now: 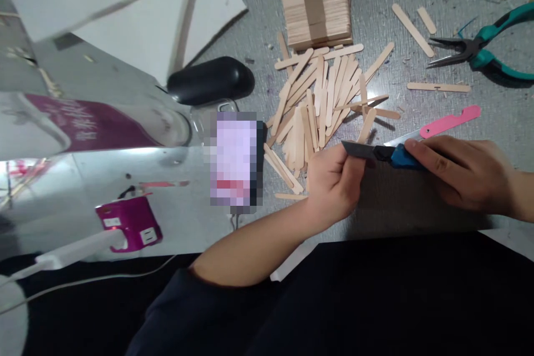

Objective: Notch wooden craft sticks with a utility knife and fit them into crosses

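Observation:
My right hand (463, 175) grips the blue handle of a utility knife (386, 154), forefinger laid along its top, the dark blade pointing left. My left hand (334, 181) is closed in a pinch right at the blade; a wooden craft stick (367, 125) sticks up from its fingers. Both hands hover low over the grey table (396, 200), just in front of a loose pile of wooden sticks (317, 105).
A banded bundle of sticks (315, 0) lies at the back. Teal pliers (484, 47) and a pink plastic strip (450, 121) sit to the right, with stray sticks. A phone (236, 161), black case (211, 80), purple power strip (129, 222) and white boards (137, 11) fill the left.

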Action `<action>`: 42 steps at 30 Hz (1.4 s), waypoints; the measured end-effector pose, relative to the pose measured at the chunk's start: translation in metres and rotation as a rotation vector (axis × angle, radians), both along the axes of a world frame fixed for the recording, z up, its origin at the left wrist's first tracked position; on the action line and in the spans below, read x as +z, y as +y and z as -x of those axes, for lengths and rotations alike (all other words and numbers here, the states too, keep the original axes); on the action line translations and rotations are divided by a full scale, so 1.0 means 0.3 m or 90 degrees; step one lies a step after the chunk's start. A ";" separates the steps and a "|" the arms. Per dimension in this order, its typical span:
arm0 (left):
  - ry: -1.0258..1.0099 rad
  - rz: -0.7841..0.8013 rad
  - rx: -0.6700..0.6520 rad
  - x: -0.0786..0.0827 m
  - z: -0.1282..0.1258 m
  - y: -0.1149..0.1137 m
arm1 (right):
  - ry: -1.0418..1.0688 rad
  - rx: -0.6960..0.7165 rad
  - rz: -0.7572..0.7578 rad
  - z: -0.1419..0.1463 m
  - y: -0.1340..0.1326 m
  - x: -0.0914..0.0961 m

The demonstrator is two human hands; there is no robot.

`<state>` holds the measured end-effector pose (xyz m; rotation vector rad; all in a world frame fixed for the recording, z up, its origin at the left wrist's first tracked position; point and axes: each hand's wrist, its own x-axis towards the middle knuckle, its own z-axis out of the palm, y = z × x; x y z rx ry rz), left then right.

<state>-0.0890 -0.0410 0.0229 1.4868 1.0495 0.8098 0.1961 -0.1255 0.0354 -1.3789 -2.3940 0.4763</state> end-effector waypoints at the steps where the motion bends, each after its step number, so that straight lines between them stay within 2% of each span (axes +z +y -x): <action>1: 0.002 -0.005 0.003 0.001 -0.001 0.000 | -0.003 -0.004 0.006 0.002 -0.002 0.002; 6: 0.010 -0.020 0.022 0.000 -0.008 -0.002 | -0.008 -0.007 -0.010 0.017 -0.012 0.013; 12: 0.009 -0.036 0.031 -0.003 -0.014 -0.007 | -0.021 -0.044 0.041 0.045 -0.033 0.048; 16: 0.010 -0.041 0.037 0.009 -0.021 -0.006 | -0.027 -0.067 0.052 0.044 -0.042 0.050; 24: 0.012 -0.032 0.046 0.010 -0.024 -0.006 | -0.059 -0.036 0.010 0.024 -0.039 0.045; 32: -0.015 -0.035 0.051 -0.007 -0.023 0.001 | 0.043 -0.014 0.005 0.032 -0.005 0.068; 35: -0.009 -0.047 0.041 -0.002 -0.023 0.005 | 0.087 -0.031 0.053 0.039 0.007 0.098; 39: 0.022 -0.075 0.023 0.017 -0.026 0.015 | 0.206 -0.073 0.194 0.047 0.014 0.141; 42: 0.037 -0.107 0.007 0.035 -0.030 0.024 | 0.222 -0.096 0.276 0.046 0.021 0.157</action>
